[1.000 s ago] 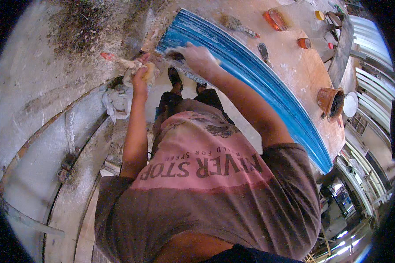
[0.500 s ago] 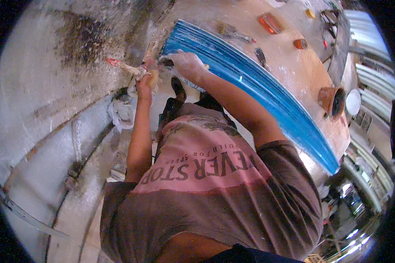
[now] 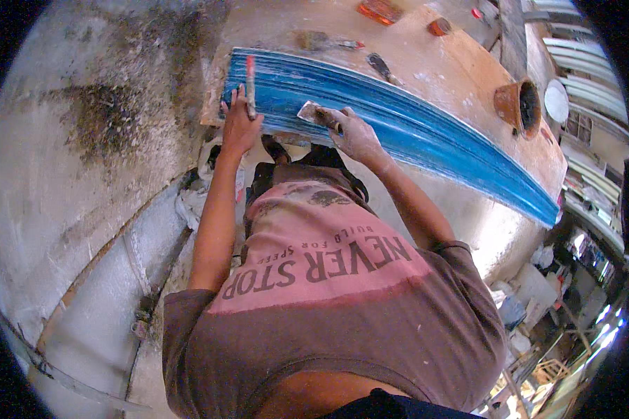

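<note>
A long blue ridged moulding (image 3: 412,126) lies across the work table, narrowing toward its right end. My left hand (image 3: 241,131) is at its left end, closed around a thin, pale-stained brush (image 3: 251,91) with a red tip; some fingers reach onto the blue surface. The brush's lower end is hidden by the hand. Over the near side of the moulding, my right hand (image 3: 356,138) grips a scraper (image 3: 318,114) with a pale, flat blade and a dark body. Its blade points left, at or just above the blue ridges; I cannot tell if it touches.
Behind the moulding lie a red-tipped brush (image 3: 328,42) and a dark-ended tool (image 3: 379,65). Farther back are a red-orange container (image 3: 380,11) and a small orange jar (image 3: 439,27). A brown pot (image 3: 508,105) is near the table's right end. A stained wall (image 3: 70,167) stands left.
The right hand has moved right along the moulding with the scraper. My left hand has come onto the moulding's left end, and its brush has turned from pointing left to pointing away.
</note>
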{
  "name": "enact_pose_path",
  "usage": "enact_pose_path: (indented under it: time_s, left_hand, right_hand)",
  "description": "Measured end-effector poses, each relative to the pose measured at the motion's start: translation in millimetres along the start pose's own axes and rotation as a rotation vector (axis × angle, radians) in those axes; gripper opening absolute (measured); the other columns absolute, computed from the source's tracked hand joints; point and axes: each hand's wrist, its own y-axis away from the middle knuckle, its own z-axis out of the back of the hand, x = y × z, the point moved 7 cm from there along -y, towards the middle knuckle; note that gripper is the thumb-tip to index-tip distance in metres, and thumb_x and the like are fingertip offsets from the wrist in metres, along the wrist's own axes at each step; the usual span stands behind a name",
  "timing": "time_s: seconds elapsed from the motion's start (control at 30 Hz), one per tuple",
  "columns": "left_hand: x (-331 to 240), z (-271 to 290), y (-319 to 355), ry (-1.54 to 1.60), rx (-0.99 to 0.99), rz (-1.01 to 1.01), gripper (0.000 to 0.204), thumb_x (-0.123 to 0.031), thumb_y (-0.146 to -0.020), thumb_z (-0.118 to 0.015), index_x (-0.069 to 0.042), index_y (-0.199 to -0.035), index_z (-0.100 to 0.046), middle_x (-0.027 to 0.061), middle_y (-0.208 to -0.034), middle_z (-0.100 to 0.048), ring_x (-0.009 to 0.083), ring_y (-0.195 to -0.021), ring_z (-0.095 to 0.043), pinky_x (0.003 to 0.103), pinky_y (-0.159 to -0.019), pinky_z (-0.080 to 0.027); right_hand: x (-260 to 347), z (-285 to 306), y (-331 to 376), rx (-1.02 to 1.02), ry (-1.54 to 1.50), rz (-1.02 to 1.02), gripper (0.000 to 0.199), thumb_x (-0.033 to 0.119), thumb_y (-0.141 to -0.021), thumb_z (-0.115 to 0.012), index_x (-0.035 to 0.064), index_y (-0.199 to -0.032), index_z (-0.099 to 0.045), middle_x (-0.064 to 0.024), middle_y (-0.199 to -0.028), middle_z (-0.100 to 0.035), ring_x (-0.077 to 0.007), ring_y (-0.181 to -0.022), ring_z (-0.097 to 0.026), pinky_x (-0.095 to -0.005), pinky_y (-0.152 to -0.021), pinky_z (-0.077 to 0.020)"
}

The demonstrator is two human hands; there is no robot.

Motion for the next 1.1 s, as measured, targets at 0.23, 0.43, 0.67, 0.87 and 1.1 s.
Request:
enact_pose_path:
  time_s: [0.23, 0.43, 0.67, 0.87, 1.1]
  left_hand:
    - [-69.7, -25.5, 1.3, -0.2, 0.156, -0.218, 0.063, -0.028, -0.083, -0.067, 0.003, -0.132, -0.045, 0.0203, -0.15, -0.042, 0.034, -0.144, -0.034, 0.058, -0.12, -0.017]
    - [-27.1, 1.9, -7.1, -0.247, 0.097, -0.143, 0.06, -0.029, -0.083, -0.067, -0.006, -0.135, -0.047, 0.0153, -0.149, -0.045, 0.0319, -0.142, -0.038, 0.057, -0.118, -0.022]
    - [34.4, 15.2, -10.8, -0.236, 0.12, 0.321, 0.056, -0.034, -0.085, -0.066, -0.002, -0.129, -0.053, 0.0216, -0.132, -0.057, 0.0405, -0.127, -0.051, 0.052, -0.111, -0.033]
    - [37.2, 9.4, -3.8, -0.226, -0.056, 0.165, 0.057, -0.034, -0.086, -0.066, 0.001, -0.128, -0.053, 0.0254, -0.128, -0.058, 0.0438, -0.122, -0.053, 0.05, -0.107, -0.039]
    - [59.2, 6.5, -0.7, -0.178, -0.11, 0.231, 0.056, -0.034, -0.088, -0.065, 0.002, -0.128, -0.051, 0.0258, -0.127, -0.058, 0.0457, -0.119, -0.054, 0.051, -0.102, -0.042]
  right_hand:
    - [-46.4, 29.5, 21.7, -0.087, 0.068, -0.131, 0.045, 0.034, -0.091, -0.066, 0.0241, -0.134, -0.055, -0.019, -0.116, -0.057, -0.0412, -0.1, -0.064, -0.0499, -0.085, -0.0538]
    - [-118.7, 88.0, -10.6, -0.399, 0.132, -0.242, 0.039, 0.02, -0.093, -0.058, 0.0249, -0.132, -0.059, -0.0213, -0.111, -0.063, -0.0427, -0.099, -0.065, -0.0511, -0.085, -0.053]
    - [-66.6, 61.3, 5.6, 0.034, -0.161, 0.165, 0.039, 0.011, -0.087, -0.061, 0.0127, -0.126, -0.066, -0.0207, -0.11, -0.069, -0.0392, -0.106, -0.064, -0.0463, -0.091, -0.0512]
    - [-22.4, 27.5, 59.3, -0.057, -0.19, -0.247, 0.042, 0.034, -0.098, -0.057, 0.0175, -0.136, -0.055, -0.0252, -0.112, -0.061, -0.0445, -0.104, -0.06, -0.0503, -0.092, -0.0486]
    - [-124.8, 56.0, 111.6, -0.096, 0.0, -0.487, 0.041, 0.018, -0.094, -0.055, 0.0221, -0.136, -0.055, -0.0257, -0.113, -0.06, -0.0451, -0.105, -0.061, -0.0526, -0.092, -0.0491]
